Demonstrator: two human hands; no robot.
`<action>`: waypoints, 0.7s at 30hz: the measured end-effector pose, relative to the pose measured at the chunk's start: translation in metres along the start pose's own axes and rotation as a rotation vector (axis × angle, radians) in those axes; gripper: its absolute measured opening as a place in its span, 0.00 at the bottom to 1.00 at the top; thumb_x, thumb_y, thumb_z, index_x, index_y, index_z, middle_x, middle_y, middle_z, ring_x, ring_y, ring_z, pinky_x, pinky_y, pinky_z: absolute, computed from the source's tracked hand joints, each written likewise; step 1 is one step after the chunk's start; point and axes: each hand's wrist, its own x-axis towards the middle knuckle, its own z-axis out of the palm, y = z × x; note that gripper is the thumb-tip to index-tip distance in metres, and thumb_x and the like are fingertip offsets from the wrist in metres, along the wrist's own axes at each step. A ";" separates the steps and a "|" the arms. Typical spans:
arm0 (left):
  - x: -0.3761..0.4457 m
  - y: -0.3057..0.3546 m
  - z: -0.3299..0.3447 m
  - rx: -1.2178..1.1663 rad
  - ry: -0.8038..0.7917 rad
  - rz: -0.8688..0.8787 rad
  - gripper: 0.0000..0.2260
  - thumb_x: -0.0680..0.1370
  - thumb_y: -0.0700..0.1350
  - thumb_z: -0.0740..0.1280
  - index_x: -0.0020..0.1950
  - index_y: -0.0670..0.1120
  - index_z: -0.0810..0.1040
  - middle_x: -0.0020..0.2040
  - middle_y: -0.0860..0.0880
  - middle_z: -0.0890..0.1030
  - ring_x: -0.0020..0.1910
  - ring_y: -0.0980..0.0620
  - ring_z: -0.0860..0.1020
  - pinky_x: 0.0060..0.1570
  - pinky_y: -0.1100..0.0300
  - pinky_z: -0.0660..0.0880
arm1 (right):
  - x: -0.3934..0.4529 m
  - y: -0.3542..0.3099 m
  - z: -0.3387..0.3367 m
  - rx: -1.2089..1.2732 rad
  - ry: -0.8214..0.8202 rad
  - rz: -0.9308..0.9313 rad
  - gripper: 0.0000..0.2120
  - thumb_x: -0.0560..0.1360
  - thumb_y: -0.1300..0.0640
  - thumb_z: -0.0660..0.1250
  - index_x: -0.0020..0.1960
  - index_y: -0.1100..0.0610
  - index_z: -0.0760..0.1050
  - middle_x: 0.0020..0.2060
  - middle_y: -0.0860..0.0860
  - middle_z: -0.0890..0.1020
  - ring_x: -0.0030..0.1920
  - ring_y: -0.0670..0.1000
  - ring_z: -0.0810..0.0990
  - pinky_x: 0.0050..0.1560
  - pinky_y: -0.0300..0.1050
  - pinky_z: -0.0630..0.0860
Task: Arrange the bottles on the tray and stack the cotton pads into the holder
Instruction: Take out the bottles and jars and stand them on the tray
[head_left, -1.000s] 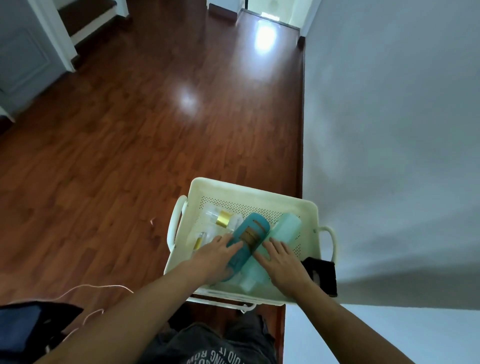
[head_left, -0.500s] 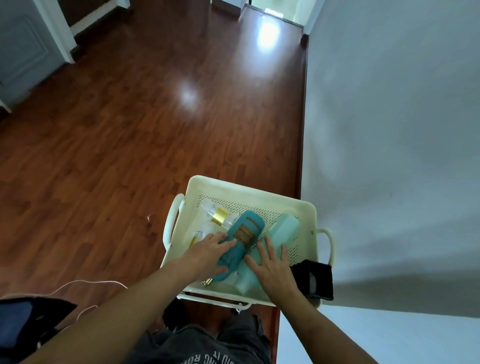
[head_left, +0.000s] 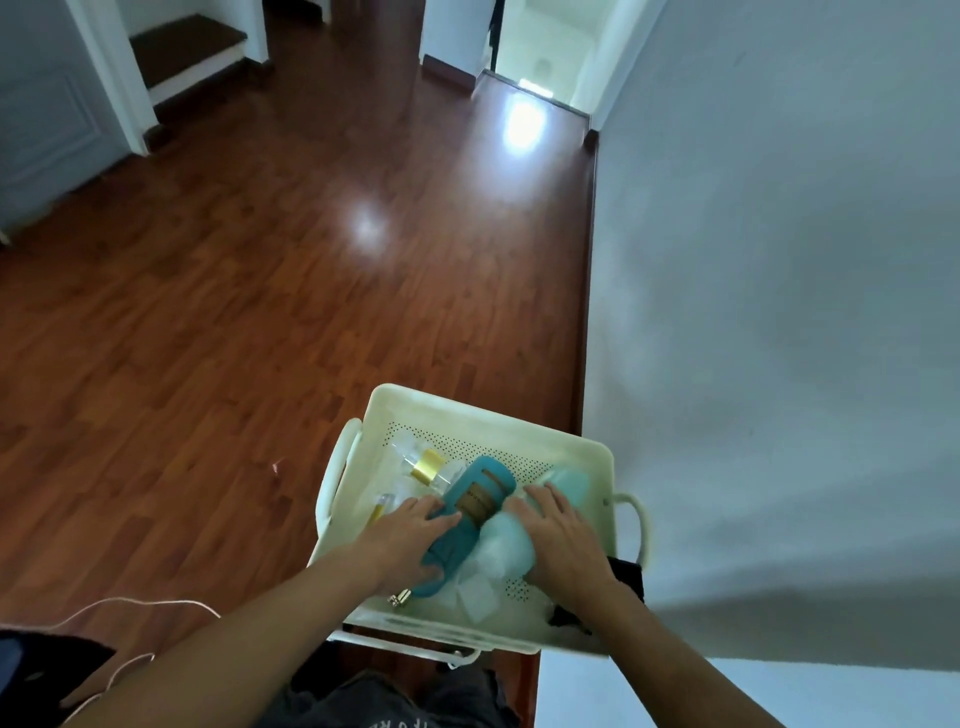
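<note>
A cream perforated tray (head_left: 483, 415) with side handles holds the items. A teal slotted holder (head_left: 475, 506) lies on its side in the middle; my left hand (head_left: 410, 540) grips its left edge. A pale mint bottle (head_left: 566, 480) lies to the right, and my right hand (head_left: 558, 535) rests over it and a clear bag of cotton pads (head_left: 501, 548). Loose white pads (head_left: 475, 592) lie at the tray's front. A clear bottle with a gold band (head_left: 427, 465) and a small gold-tipped vial (head_left: 379, 506) lie at the left.
The tray stands against a white wall (head_left: 779, 312) on the right, above a red-brown wood floor (head_left: 208, 312). A black object (head_left: 626, 574) hangs at the tray's right handle. A white cable (head_left: 135, 608) runs over the floor at lower left. A small metal cap (head_left: 399, 598) lies near the tray's front edge.
My view tilted up, so the tray sits lower in the frame. My right hand shifted from beside the teal holder onto the mint bottle and pad bag. The left hand stays on the holder.
</note>
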 end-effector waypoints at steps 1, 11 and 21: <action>0.000 0.000 0.000 -0.005 0.002 0.001 0.36 0.76 0.57 0.67 0.81 0.56 0.56 0.77 0.49 0.59 0.73 0.48 0.62 0.69 0.48 0.68 | 0.001 0.005 -0.008 0.062 0.030 0.012 0.40 0.67 0.45 0.77 0.73 0.46 0.62 0.74 0.49 0.66 0.76 0.57 0.63 0.71 0.62 0.70; -0.001 0.001 0.004 0.049 0.023 0.010 0.35 0.77 0.58 0.65 0.81 0.55 0.56 0.76 0.49 0.60 0.73 0.48 0.62 0.69 0.46 0.68 | 0.002 0.062 -0.046 0.746 0.315 0.449 0.40 0.57 0.47 0.80 0.62 0.34 0.63 0.52 0.40 0.78 0.48 0.43 0.79 0.41 0.41 0.74; 0.003 0.008 0.014 0.082 0.043 -0.008 0.36 0.76 0.57 0.65 0.81 0.52 0.54 0.76 0.47 0.59 0.72 0.47 0.62 0.66 0.47 0.73 | -0.019 0.107 -0.026 1.057 0.454 0.661 0.40 0.60 0.52 0.85 0.65 0.48 0.69 0.55 0.47 0.79 0.55 0.52 0.79 0.46 0.48 0.80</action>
